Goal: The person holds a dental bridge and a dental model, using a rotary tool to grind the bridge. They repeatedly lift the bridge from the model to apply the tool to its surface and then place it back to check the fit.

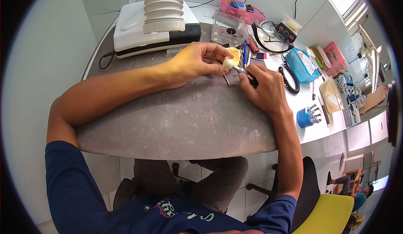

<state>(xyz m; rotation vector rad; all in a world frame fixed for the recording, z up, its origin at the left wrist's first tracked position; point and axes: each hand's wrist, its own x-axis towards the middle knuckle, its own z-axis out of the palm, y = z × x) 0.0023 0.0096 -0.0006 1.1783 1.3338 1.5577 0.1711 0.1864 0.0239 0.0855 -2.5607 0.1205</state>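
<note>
Near the back middle of the grey desk [184, 120], my left hand [197, 64] pinches a small whitish piece [228, 63] between thumb and fingers. My right hand [266, 87] is closed around a slim metal handpiece [243, 71], which points left. Its tip meets or nearly meets the whitish piece; the exact contact is too small to tell. Just behind the fingers lies a yellow block [234, 55]. A thin metal rod [226, 80] rests on the desk below the piece.
A ribbed hose [163, 7] hangs over a white machine [130, 28] at the back left. Behind my hands stand a clear box [230, 28] and pink basket [243, 13]. Rightward are a blue basket [301, 65], coiled cord [289, 81] and blue bur holder [307, 117]. A person [360, 198] sits far right.
</note>
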